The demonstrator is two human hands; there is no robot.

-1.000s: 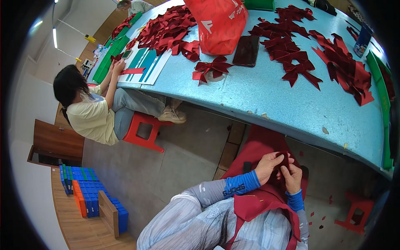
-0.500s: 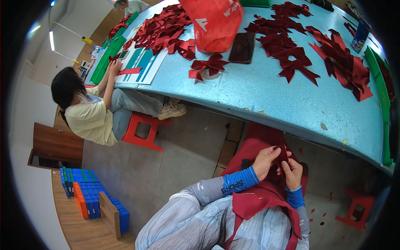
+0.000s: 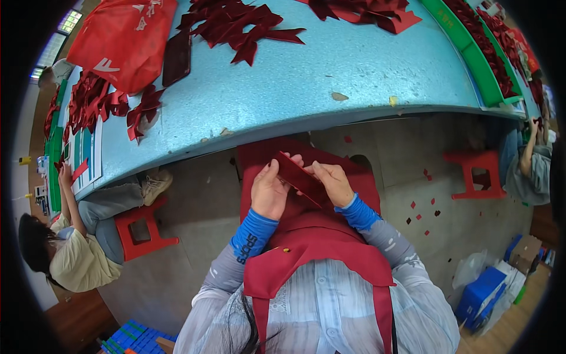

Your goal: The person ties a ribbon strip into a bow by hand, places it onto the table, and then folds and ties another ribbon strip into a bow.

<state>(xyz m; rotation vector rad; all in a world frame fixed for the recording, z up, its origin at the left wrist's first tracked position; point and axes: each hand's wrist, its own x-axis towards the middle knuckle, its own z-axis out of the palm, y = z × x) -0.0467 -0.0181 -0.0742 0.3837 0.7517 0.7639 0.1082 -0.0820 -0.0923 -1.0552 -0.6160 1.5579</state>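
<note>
Above my lap, both hands hold a dark red velvet ribbon strip (image 3: 304,182), stretched slantwise between them. My left hand (image 3: 270,193) is closed round its upper left end, thumb on the near side. The fingers of my right hand (image 3: 332,183) pinch its upper edge farther right. Beneath them lies my dark red apron (image 3: 315,236). Past my hands, on the blue table (image 3: 283,94), lie dark red ribbon bows (image 3: 236,26) and one separate bow (image 3: 143,112).
A red bag (image 3: 127,44) and a dark phone (image 3: 177,59) lie at the table's left. A green tray (image 3: 471,59) of red pieces stands at the right. Red stools (image 3: 141,230) stand on both sides, with a seated person (image 3: 79,253) at left. Red scraps dot the floor.
My view has swung to the right, bringing the right-hand tray and another person into sight. The ribbon strip, seen narrow before, now shows its broad face between my hands.
</note>
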